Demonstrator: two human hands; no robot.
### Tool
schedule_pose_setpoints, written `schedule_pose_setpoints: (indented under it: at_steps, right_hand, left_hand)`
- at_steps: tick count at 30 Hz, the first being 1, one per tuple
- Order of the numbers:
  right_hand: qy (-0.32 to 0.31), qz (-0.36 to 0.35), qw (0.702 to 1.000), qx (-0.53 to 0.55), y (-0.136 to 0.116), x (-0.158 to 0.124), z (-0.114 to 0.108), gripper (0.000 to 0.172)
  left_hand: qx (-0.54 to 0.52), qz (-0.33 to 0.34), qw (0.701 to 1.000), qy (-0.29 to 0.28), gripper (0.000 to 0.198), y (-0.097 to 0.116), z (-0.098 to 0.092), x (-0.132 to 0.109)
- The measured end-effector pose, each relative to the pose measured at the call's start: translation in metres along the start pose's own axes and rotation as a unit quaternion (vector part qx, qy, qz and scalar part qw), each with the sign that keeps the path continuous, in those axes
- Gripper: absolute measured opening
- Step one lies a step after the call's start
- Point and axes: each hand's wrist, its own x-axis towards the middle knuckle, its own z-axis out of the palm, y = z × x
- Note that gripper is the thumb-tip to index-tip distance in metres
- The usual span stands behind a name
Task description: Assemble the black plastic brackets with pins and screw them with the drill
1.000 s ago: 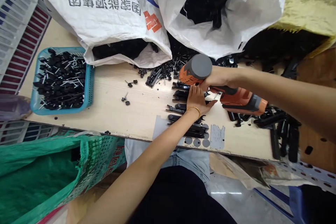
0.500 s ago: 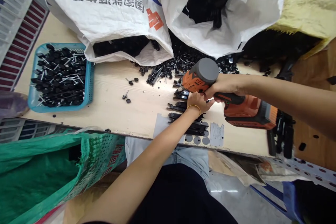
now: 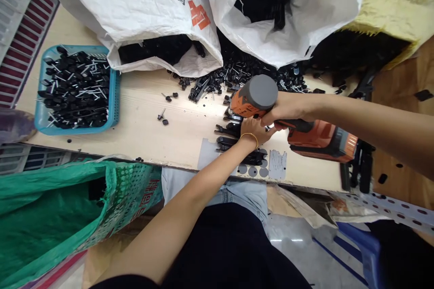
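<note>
Row of slim black plastic bars with forked ends (image 3: 227,141) on the pale wooden tabletop (image 3: 152,144), directly in front of the body, partly under the left hand (image 3: 254,130). Over the far end of the row, bulky orange-and-grey power driver (image 3: 247,101), handle wrapped in the grasp of the right hand (image 3: 283,107). For good work here, judging by the pose: hold the bar flat against the wood, line up the driver squarely before applying power, favour short bursts, and keep the left hand clear of the tip.

Left hand low over the bars, fingers mostly out of sight behind the driver; no way to say whether pinching a bar or merely pressing down. Hidden, too: the driver's tip and any contact with a bar, masked by the housing.

Farther out, heap of small black knobs with metal stems (image 3: 233,74), too tangled for counting. Beyond, white woven sack with printed lettering (image 3: 142,13), cut off at the upper edge, contents lost in darkness.
</note>
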Motion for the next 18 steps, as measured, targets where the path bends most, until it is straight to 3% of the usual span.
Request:
schedule_pose_setpoints:
  at_steps: [5,10,14,18]
  right_hand:
    - [-0.049,0.026,0.998,-0.013,0.007,-0.014,0.013,0.011]
    - [-0.025,0.038,0.995,-0.085,0.006,-0.005,0.027,0.013]
    - [0.006,0.008,0.993,-0.122,0.002,-0.002,0.031,0.015]
    - [0.014,0.002,0.993,-0.119,0.004,-0.008,0.033,0.013]
  left_hand:
    - [0.0,0.001,0.998,-0.063,0.055,0.002,0.002,-0.028]
    - [-0.035,-0.051,0.992,-0.114,0.053,0.002,0.006,-0.026]
    - [-0.049,-0.065,0.989,-0.124,0.059,0.003,0.003,-0.021]
    - [-0.043,-0.07,0.991,-0.107,0.053,0.006,-0.002,-0.025]
